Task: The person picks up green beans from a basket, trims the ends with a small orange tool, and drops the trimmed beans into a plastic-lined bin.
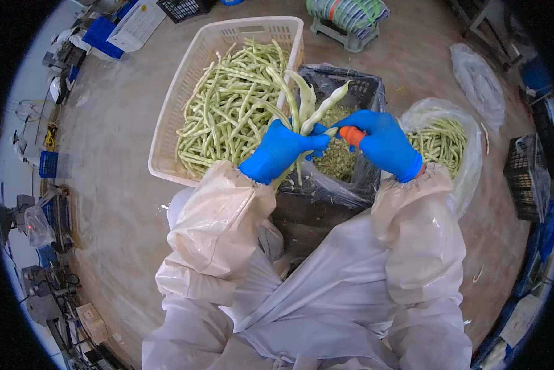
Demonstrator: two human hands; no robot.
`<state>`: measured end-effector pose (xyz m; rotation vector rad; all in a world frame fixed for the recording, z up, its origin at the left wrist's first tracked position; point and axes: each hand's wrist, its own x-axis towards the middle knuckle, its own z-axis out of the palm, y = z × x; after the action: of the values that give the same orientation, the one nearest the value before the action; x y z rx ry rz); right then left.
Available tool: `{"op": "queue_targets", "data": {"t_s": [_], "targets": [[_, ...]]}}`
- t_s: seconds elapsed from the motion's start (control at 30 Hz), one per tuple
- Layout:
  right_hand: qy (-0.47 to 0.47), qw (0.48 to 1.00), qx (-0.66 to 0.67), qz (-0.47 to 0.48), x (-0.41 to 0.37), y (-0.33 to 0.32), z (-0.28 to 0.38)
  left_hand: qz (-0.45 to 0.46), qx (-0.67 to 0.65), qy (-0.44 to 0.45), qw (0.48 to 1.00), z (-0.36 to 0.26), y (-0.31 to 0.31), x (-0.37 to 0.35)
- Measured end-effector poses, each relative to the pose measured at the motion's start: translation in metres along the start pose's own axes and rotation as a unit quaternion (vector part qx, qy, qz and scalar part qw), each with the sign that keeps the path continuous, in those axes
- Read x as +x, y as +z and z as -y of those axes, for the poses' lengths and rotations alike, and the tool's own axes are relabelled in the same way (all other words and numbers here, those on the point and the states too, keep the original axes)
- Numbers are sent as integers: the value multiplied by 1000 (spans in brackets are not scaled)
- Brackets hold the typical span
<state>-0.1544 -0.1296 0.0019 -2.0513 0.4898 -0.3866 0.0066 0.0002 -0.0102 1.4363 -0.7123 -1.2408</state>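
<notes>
Brown floor (116, 216) surrounds the dark bin (364, 90); above it the left grip (280, 150) is closed around beans (326, 106), long axes fanning upward. Just right of them is the right grip (383, 143), fingers bent by an orange piece (352, 135); its hold I cannot tell.

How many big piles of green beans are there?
2. One bean pile is in the cream crate; another bean pile is in the clear bag. More could be hidden.

Left hand (280, 148) and right hand (385, 145) curl close together.
</notes>
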Motion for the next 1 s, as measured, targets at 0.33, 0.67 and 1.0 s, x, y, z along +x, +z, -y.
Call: {"op": "queue_targets", "data": {"t_s": [0.33, 0.67, 1.0], "targets": [[64, 988, 114, -80, 0, 10, 1, 46, 4, 31, 998, -7, 5, -2], [118, 918, 369, -84, 4, 7, 7, -52, -188, 101, 976, -11, -7, 7], [51, 988, 145, -30, 5, 24, -10, -132, -388, 230, 883, -25, -72, 10]]}}
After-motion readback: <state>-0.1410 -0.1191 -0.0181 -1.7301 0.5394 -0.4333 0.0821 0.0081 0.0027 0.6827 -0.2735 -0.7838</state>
